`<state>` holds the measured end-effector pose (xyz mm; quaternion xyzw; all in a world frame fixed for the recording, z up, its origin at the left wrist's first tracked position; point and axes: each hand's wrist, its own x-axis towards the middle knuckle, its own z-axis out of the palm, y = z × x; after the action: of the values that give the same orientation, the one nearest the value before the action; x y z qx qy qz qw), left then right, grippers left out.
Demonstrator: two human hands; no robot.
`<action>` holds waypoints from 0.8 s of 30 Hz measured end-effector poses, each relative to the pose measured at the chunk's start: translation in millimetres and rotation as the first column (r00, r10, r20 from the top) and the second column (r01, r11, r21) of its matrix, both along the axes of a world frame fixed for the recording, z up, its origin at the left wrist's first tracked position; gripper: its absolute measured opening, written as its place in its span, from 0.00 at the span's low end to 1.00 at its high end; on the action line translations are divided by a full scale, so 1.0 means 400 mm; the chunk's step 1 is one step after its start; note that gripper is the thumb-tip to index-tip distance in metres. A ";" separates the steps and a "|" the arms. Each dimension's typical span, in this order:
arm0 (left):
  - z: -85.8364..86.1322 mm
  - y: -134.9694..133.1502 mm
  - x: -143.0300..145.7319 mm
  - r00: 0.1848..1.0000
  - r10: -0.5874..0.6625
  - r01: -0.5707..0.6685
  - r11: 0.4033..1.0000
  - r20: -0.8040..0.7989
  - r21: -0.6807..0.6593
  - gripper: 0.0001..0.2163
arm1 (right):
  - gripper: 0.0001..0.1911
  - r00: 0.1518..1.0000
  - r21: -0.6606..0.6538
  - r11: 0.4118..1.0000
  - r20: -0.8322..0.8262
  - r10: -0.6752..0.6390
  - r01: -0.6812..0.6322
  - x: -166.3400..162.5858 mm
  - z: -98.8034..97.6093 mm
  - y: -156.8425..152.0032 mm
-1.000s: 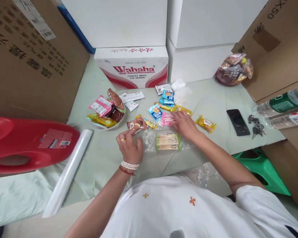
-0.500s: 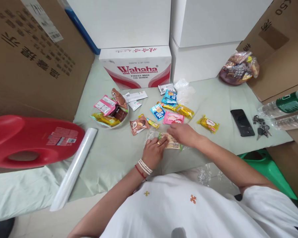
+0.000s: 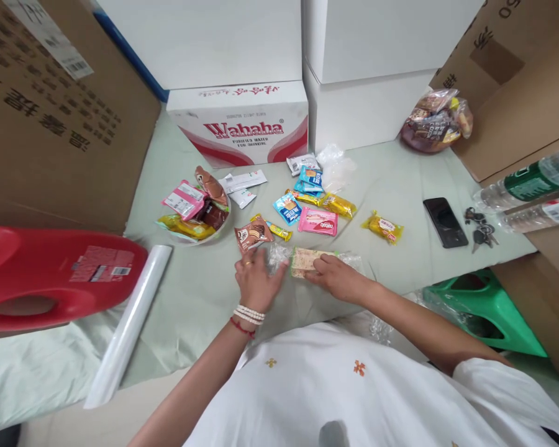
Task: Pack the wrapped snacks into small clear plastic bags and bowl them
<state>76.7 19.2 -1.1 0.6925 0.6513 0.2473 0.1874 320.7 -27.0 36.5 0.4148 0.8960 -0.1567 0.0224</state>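
Note:
In the head view, my left hand (image 3: 257, 280) has its fingers apart, with the fingertips at the lower edge of a brown wafer packet (image 3: 253, 233). My right hand (image 3: 340, 279) is curled over the right part of a flat beige snack packet (image 3: 302, 261) with green edges, which lies on the cloth. Crumpled clear plastic film (image 3: 278, 256) sticks out at that packet's left end, and more shows past its right end. Just beyond lie a pink nabati packet (image 3: 317, 221), a blue packet (image 3: 287, 208) and a thin yellow packet (image 3: 279, 232).
A clear bowl (image 3: 223, 234) of snacks stands left, near a white roll (image 3: 129, 323) and a red jug (image 3: 135, 273). Boxes, including a Wahaha carton (image 3: 242, 130), line the back. A phone (image 3: 445, 222), keys (image 3: 482, 233) and bottles (image 3: 535, 183) are at right.
My left hand has moved left, off the beige packet to the brown wafer packet. My right hand has come down and nearer onto the beige packet. The view has shifted slightly.

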 end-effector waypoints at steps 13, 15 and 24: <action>0.028 -0.062 0.115 0.718 -0.696 0.685 0.709 0.008 0.168 0.18 | 0.14 0.924 -0.049 0.997 -0.373 -0.079 0.066 0.022 -0.033 -0.017; 0.010 -0.070 0.120 0.680 -0.727 0.732 0.667 -0.093 0.139 0.22 | 0.16 0.829 -0.074 0.974 -0.515 -0.220 0.213 0.046 -0.027 -0.031; -0.010 -0.086 0.107 0.633 -0.744 0.773 0.623 -0.212 0.122 0.25 | 0.07 0.567 0.041 0.593 -0.352 -0.745 0.804 0.121 -0.064 -0.096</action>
<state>119.5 -15.1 -5.1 0.9334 0.2804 0.1600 0.1567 369.2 -65.6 10.9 0.7380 0.6244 -0.1219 -0.2252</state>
